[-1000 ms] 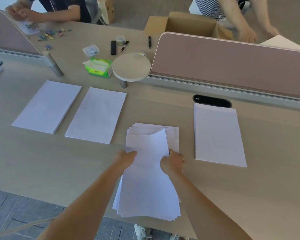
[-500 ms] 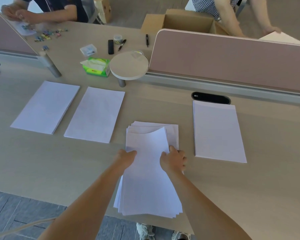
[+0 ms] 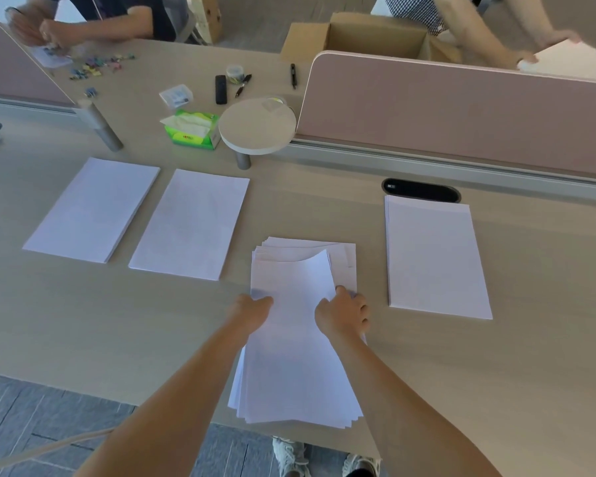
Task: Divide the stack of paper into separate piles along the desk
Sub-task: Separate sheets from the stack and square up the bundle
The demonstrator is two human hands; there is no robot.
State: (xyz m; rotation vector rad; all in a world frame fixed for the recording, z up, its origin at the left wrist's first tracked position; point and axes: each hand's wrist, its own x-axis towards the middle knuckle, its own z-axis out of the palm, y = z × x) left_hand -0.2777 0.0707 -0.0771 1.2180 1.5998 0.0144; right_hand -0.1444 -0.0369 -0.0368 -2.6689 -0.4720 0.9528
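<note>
A fanned stack of white paper (image 3: pixel 295 373) lies in front of me, overhanging the desk's near edge. My left hand (image 3: pixel 253 313) grips the left edge of its top sheets. My right hand (image 3: pixel 344 313) pinches their right edge, and the top sheets (image 3: pixel 293 280) bow upward at the far end. Three neat white piles lie flat on the desk (image 3: pixel 83 321): one at far left (image 3: pixel 92 210), one beside it (image 3: pixel 190 223), and one to the right (image 3: pixel 434 256).
A pink divider screen (image 3: pixel 461 115) and a small round shelf (image 3: pixel 257 125) stand behind the piles. A green tissue box (image 3: pixel 193 130), pens, clips and a cardboard box (image 3: pixel 372 36) lie beyond. Two other people work at the far side.
My right hand has slid a little to the right along the sheet edge. The lifted top sheets stay bowed; the piles have not moved.
</note>
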